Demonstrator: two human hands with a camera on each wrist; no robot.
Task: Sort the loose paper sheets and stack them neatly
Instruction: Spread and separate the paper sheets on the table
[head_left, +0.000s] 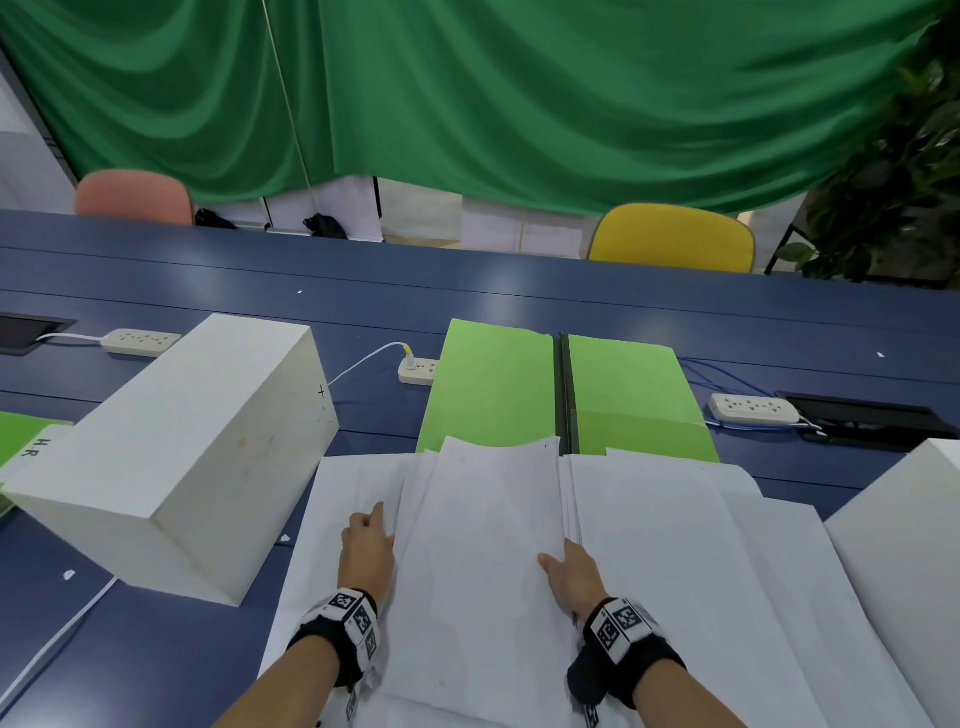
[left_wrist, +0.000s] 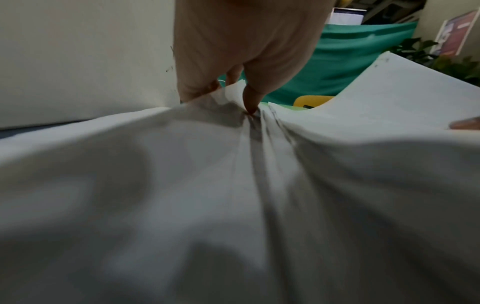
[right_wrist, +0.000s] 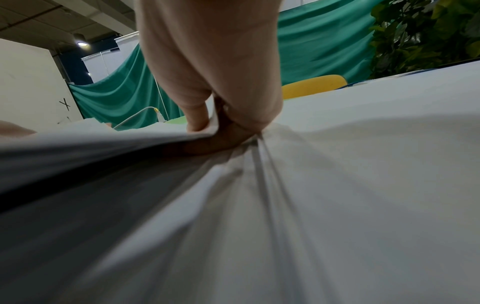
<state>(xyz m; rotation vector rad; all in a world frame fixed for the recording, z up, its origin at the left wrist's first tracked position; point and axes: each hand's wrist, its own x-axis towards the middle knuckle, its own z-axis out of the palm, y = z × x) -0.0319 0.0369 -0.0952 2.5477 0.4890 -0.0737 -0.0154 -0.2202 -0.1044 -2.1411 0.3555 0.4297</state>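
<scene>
From the head view, both hands are working a raised bundle of paper sheets (head_left: 483, 545) at the near middle of the blue counter (head_left: 519, 296). The left hand (head_left: 366, 551) is lying at the bundle's left edge, and the right hand (head_left: 574, 577) is clasping its right edge. More sheets are lying fanned out beneath, left and right, so I judge the gathering only partly done, with squaring and stacking left. A white box (head_left: 192, 452) is sitting close on the left and another white block (head_left: 904, 545) on the right, crowding the sides; the green folder (head_left: 566, 389) is lying just beyond the bundle, leaving open counter farther back.

From the left wrist view, 1 fingertip is pressing down on the paper while the other fingers go under a lifted edge; the grip is looking like a pinch on the sheets.

From the right wrist view, thumb and fingers are pinching several sheets together at their edge.
</scene>
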